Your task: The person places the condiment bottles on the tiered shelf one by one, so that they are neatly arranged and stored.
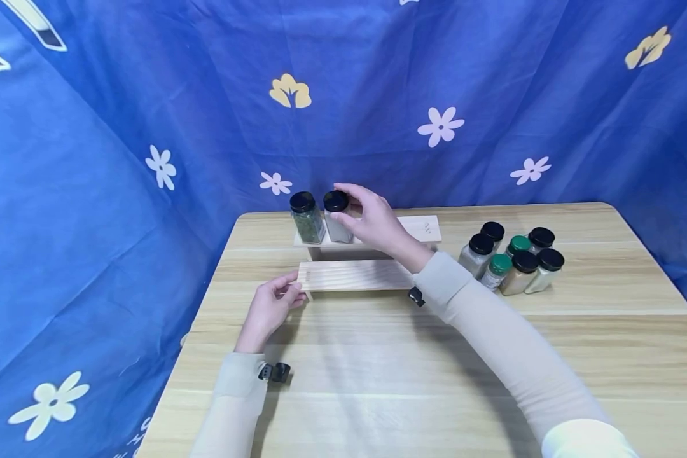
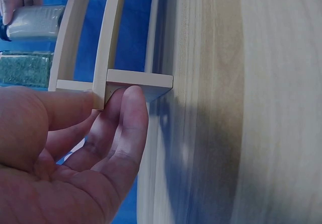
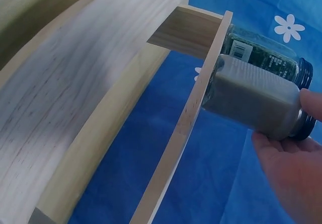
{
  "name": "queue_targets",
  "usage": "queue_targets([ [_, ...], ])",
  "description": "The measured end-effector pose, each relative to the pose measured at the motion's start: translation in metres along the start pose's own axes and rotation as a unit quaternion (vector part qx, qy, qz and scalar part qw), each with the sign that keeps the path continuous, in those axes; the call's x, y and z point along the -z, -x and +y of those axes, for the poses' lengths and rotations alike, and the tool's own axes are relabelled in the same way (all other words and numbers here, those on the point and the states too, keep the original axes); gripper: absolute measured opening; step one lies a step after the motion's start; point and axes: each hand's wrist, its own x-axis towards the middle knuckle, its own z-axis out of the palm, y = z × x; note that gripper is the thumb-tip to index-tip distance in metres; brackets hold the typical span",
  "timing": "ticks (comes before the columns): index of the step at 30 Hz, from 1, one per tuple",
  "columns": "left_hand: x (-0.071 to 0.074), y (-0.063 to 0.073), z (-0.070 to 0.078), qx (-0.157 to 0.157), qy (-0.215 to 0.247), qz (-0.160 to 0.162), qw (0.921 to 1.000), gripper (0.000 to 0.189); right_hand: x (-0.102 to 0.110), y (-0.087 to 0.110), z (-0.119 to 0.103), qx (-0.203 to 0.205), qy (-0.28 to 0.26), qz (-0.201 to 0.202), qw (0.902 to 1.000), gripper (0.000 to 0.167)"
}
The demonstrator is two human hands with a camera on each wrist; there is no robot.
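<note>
A two-tier wooden spice rack (image 1: 355,276) stands near the table's back edge. My left hand (image 1: 268,312) holds the left end of its lower tier, the thumb on the board's edge and fingers by the side support (image 2: 138,78). On the upper tier, my right hand (image 1: 379,221) grips a glass spice jar of pale powder (image 3: 254,95) near its black lid (image 1: 335,201). The jar's base is right at the upper board (image 3: 186,113). Close on its left, a black-lidded jar of green dried herbs (image 1: 309,226) stands upright on the same tier.
Several spice jars with black or green lids, among them a green-lidded jar (image 1: 497,270), stand grouped on the wooden table (image 1: 378,369) right of the rack. A blue patterned curtain (image 1: 355,121) hangs behind and to the left. My right forearm passes over the rack's right end.
</note>
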Motion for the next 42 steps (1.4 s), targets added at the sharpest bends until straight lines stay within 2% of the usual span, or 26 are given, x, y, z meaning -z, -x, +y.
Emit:
queue_targets([
  [4,-0.003,0.000,-0.002,-0.002,0.001,-0.001,1.0000,0.041,0.008,0.006,0.002,-0.003,-0.016,0.015,0.9998,0.059],
  [9,-0.002,-0.002,-0.005,-0.003,-0.002,-0.003,1.0000,0.041,0.026,0.020,0.007,-0.006,-0.063,0.038,0.9973,0.056],
  [13,0.000,-0.003,-0.005,-0.006,-0.003,-0.005,1.0000,0.042,0.045,0.038,0.019,-0.014,-0.095,0.065,0.9932,0.055],
  [18,0.002,-0.004,-0.006,-0.005,0.003,-0.012,0.9999,0.043,0.074,0.068,0.036,-0.046,-0.104,0.089,0.9895,0.056],
  [25,0.005,-0.003,-0.005,-0.008,0.017,-0.019,0.9996,0.044,0.119,0.110,0.058,-0.069,-0.055,0.133,0.9872,0.056],
  [29,0.005,-0.004,-0.006,-0.009,0.022,-0.022,0.9995,0.044,0.147,0.135,0.069,-0.076,-0.027,0.166,0.9828,0.055],
  [36,0.005,-0.006,-0.008,-0.009,0.013,-0.024,0.9996,0.045,0.191,0.183,0.089,-0.123,0.021,0.221,0.9673,0.054],
  [42,0.004,-0.007,-0.009,-0.010,0.000,-0.025,0.9996,0.045,0.211,0.217,0.109,-0.159,0.083,0.245,0.9528,0.060],
])
